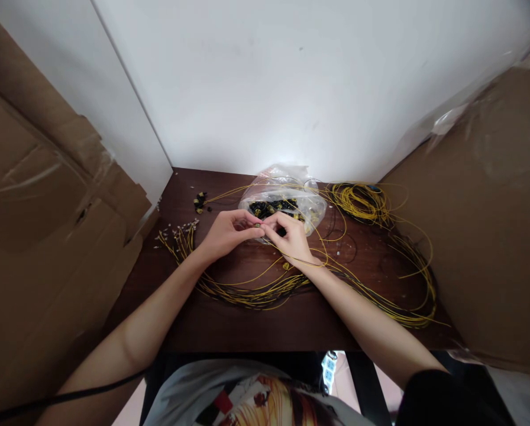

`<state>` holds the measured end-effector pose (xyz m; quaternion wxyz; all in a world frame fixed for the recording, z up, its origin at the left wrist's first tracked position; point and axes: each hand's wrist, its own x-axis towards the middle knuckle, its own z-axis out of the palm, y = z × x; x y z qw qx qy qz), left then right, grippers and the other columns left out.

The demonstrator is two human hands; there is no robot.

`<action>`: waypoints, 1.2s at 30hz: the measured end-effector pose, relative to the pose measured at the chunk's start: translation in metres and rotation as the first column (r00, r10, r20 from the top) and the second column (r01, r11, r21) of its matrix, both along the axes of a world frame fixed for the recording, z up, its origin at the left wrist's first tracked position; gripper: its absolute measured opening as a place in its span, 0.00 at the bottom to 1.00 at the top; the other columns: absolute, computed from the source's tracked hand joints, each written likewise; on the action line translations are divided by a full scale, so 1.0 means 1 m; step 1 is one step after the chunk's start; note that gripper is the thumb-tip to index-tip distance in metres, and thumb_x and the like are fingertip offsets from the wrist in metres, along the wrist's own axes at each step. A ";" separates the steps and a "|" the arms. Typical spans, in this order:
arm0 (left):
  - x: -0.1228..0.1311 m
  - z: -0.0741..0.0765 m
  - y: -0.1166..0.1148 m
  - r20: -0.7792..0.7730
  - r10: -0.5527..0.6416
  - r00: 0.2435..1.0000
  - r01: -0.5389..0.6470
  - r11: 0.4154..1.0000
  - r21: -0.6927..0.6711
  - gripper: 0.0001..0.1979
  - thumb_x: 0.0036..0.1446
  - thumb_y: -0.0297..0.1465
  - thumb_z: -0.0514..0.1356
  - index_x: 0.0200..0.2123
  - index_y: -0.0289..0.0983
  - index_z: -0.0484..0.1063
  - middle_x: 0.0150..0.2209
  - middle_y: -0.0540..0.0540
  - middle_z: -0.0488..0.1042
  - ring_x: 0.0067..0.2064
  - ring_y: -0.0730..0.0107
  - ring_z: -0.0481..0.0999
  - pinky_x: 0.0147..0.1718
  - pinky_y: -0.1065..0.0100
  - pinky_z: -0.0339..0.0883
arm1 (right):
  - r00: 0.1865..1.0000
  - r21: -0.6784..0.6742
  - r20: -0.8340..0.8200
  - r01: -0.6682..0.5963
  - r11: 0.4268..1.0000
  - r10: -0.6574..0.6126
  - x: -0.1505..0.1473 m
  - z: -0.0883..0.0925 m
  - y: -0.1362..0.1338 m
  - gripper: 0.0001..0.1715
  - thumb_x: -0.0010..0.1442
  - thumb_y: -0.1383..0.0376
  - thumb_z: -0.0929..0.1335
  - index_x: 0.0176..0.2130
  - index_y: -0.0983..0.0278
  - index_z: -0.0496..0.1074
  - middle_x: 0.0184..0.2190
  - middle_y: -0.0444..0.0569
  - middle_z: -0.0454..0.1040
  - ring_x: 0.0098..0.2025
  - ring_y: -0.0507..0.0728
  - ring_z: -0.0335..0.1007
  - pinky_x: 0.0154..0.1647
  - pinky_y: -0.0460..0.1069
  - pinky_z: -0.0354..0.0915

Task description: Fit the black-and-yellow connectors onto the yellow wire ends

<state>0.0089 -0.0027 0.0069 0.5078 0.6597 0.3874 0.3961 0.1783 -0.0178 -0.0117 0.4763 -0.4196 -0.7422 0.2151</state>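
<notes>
My left hand (226, 234) and my right hand (290, 238) meet over the middle of a dark wooden table (229, 322). Both pinch a small dark connector (258, 225) on the end of a thin yellow wire, fingertips almost touching. Right behind them lies a clear plastic bag (287, 198) holding several black and yellow connectors. A long bundle of yellow wires (251, 293) curves across the table under my wrists. Its left ends (176, 234) carry small pale terminals.
A coil of yellow wire (362, 201) lies at the back right, with strands trailing toward the front right edge. A few loose black connectors (199, 202) sit at the back left. Cardboard sheets (47, 236) stand on the left, more cardboard (491, 225) on the right, a white wall behind.
</notes>
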 end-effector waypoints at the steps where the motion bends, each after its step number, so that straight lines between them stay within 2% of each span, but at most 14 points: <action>1: 0.000 0.000 0.000 0.002 -0.002 1.000 0.002 1.000 0.005 0.12 0.44 0.32 0.67 0.32 0.32 0.74 0.28 0.47 0.75 0.27 0.76 0.72 0.28 0.74 0.66 | 1.000 0.004 0.000 0.001 1.000 -0.001 0.000 0.000 0.000 0.08 0.58 0.63 0.66 0.30 0.65 0.70 0.25 0.44 0.68 0.26 0.50 0.63 0.29 0.46 0.61; 5: -0.001 -0.001 0.001 0.004 -0.013 1.000 0.013 1.000 0.022 0.12 0.46 0.32 0.66 0.34 0.32 0.75 0.29 0.46 0.76 0.29 0.75 0.73 0.30 0.73 0.67 | 1.000 0.009 -0.016 0.018 1.000 -0.018 0.000 -0.001 0.000 0.08 0.59 0.63 0.65 0.30 0.65 0.70 0.25 0.44 0.69 0.26 0.50 0.63 0.29 0.46 0.61; 10: -0.002 -0.003 0.002 -0.016 -0.001 1.000 0.003 0.997 0.083 0.11 0.50 0.32 0.63 0.38 0.34 0.77 0.36 0.44 0.78 0.36 0.70 0.76 0.37 0.70 0.69 | 0.998 -0.015 -0.029 0.048 0.999 -0.049 0.000 -0.001 0.001 0.09 0.58 0.62 0.66 0.31 0.65 0.70 0.25 0.44 0.70 0.26 0.50 0.64 0.29 0.46 0.62; 17: -0.001 -0.004 0.002 0.005 0.001 1.000 -0.001 0.998 0.056 0.13 0.50 0.33 0.63 0.39 0.34 0.76 0.37 0.44 0.78 0.38 0.67 0.76 0.39 0.68 0.69 | 0.998 0.000 -0.028 0.059 0.998 -0.059 0.000 0.000 0.000 0.09 0.59 0.61 0.65 0.31 0.65 0.70 0.26 0.45 0.71 0.26 0.50 0.64 0.30 0.46 0.62; 21: 0.000 -0.003 0.002 0.014 0.014 1.000 -0.015 0.999 0.050 0.13 0.49 0.32 0.64 0.39 0.34 0.75 0.37 0.44 0.78 0.37 0.69 0.76 0.38 0.70 0.69 | 0.998 -0.015 -0.033 0.050 0.999 -0.050 0.000 0.000 -0.001 0.09 0.59 0.61 0.65 0.33 0.64 0.70 0.26 0.45 0.71 0.26 0.50 0.64 0.30 0.46 0.63; 27: 0.001 -0.002 0.001 0.020 -0.001 1.000 0.000 1.000 0.030 0.16 0.49 0.31 0.63 0.42 0.34 0.73 0.30 0.47 0.76 0.31 0.74 0.74 0.32 0.73 0.68 | 0.999 -0.011 -0.043 0.018 1.000 -0.018 0.000 -0.001 -0.001 0.09 0.59 0.62 0.65 0.38 0.64 0.70 0.30 0.46 0.73 0.29 0.50 0.67 0.33 0.46 0.64; 31: 0.001 0.000 0.000 0.009 -0.002 1.000 0.002 0.999 0.035 0.18 0.49 0.31 0.63 0.44 0.33 0.71 0.30 0.47 0.76 0.31 0.74 0.74 0.33 0.73 0.67 | 1.000 0.030 -0.017 0.019 0.999 -0.018 0.000 0.000 -0.002 0.08 0.59 0.63 0.64 0.37 0.64 0.71 0.32 0.47 0.73 0.30 0.51 0.68 0.34 0.47 0.64; 36: 0.001 0.000 0.000 0.005 -0.009 1.000 0.009 0.999 0.042 0.17 0.49 0.32 0.63 0.44 0.33 0.71 0.30 0.47 0.76 0.31 0.73 0.74 0.33 0.72 0.67 | 0.999 0.007 -0.018 0.035 0.999 -0.034 -0.001 0.000 -0.002 0.08 0.59 0.63 0.64 0.36 0.64 0.70 0.29 0.46 0.73 0.28 0.50 0.66 0.31 0.46 0.63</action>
